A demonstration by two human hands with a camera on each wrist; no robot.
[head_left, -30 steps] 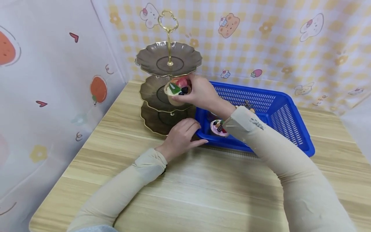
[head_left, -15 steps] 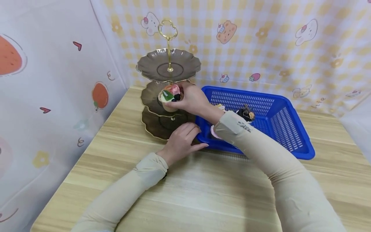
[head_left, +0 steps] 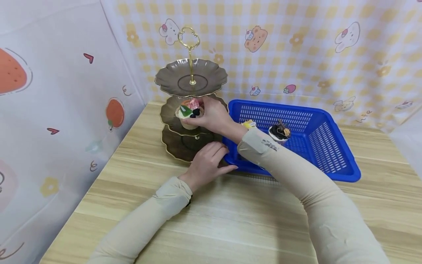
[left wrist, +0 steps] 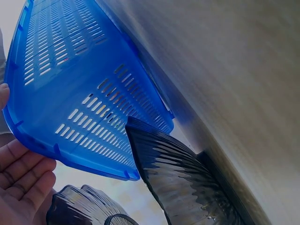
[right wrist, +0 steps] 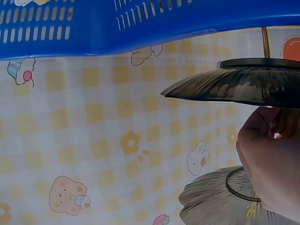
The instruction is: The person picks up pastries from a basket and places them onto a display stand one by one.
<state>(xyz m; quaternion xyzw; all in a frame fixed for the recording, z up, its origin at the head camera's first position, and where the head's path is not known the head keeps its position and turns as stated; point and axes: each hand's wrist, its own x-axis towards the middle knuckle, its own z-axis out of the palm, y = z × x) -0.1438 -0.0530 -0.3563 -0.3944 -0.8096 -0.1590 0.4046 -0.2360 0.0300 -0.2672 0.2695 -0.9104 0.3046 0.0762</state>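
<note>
My right hand [head_left: 215, 116] pinches a fruit-topped tart [head_left: 188, 114] between thumb and fingers, over the middle tier [head_left: 167, 113] of a three-tier smoky brown cake stand [head_left: 173, 77]. The tart has white cream, a green slice, red fruit and dark berries. In the right wrist view the right hand [right wrist: 274, 159] reaches between two tiers, and its fingers mostly hide the tart. My left hand [head_left: 207, 160] grips the near left corner of a blue basket [head_left: 341, 156] beside the bottom tier. In the left wrist view, its thumb and fingers [left wrist: 33, 180] lie at the basket's rim.
Inside the basket sit a dark-topped cupcake [head_left: 279, 132] and a yellow-topped one [head_left: 249, 124]; my right forearm covers part of it. The stand's gold handle [head_left: 189, 38] rises above the top tier. A checkered curtain [head_left: 296, 58] hangs behind the wooden table [head_left: 230, 220].
My right hand has carried the tart left and in over the middle tier. My left hand stays at the basket's corner. The head view has tilted slightly upward.
</note>
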